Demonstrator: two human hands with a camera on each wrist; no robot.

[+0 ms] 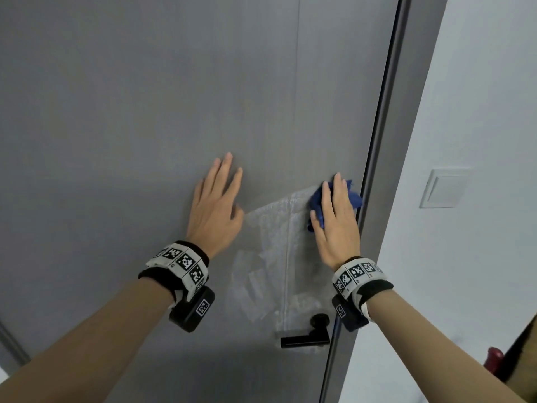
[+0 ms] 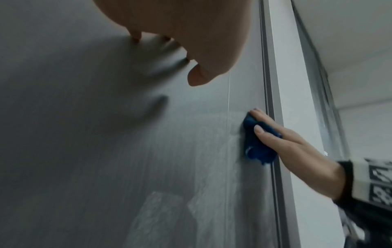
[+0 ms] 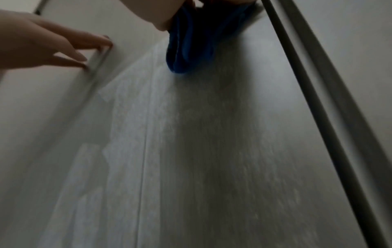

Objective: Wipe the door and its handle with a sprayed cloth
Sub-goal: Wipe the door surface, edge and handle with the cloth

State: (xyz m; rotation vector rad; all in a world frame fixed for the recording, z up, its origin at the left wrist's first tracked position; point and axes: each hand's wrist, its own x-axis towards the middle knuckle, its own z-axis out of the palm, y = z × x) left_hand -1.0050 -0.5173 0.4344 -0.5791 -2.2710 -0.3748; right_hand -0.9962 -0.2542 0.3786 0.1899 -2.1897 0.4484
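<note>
Head view shows the blue cloth [image 1: 319,205] pressed flat on the grey door [image 1: 145,112], well above the black handle [image 1: 305,340] and just beside the door's latch edge. The right hand [image 1: 337,225] lies on top of the cloth with straight fingers, and the thumb comes around the cloth's lower side; it presses more than it grips. In the left wrist view the same cloth [image 2: 257,144] bulges out under this hand [image 2: 297,151], close to the dark frame strip.

The left hand [image 1: 216,205] is above the handle also, at about the same height as the cloth but further from the latch edge. Its fingers are straight and a little spread, flat on the door, and it holds nothing. It seems to steady the door.

Between the cloth and the handle the door has a pale, streaky patch [image 1: 273,257], which I judge to be damp marks from wiping. This patch reaches down to the handle. So the part of the door above the handle looks partly done. The large area higher than both hands, and the side far from the latch edge, show no such marks and probably are not wiped yet. Whether the handle itself is already cleaned, I cannot tell. I think the task is somewhere in the middle.

On the white wall beyond the frame, higher than the handle, there is a light switch [image 1: 444,189].
</note>
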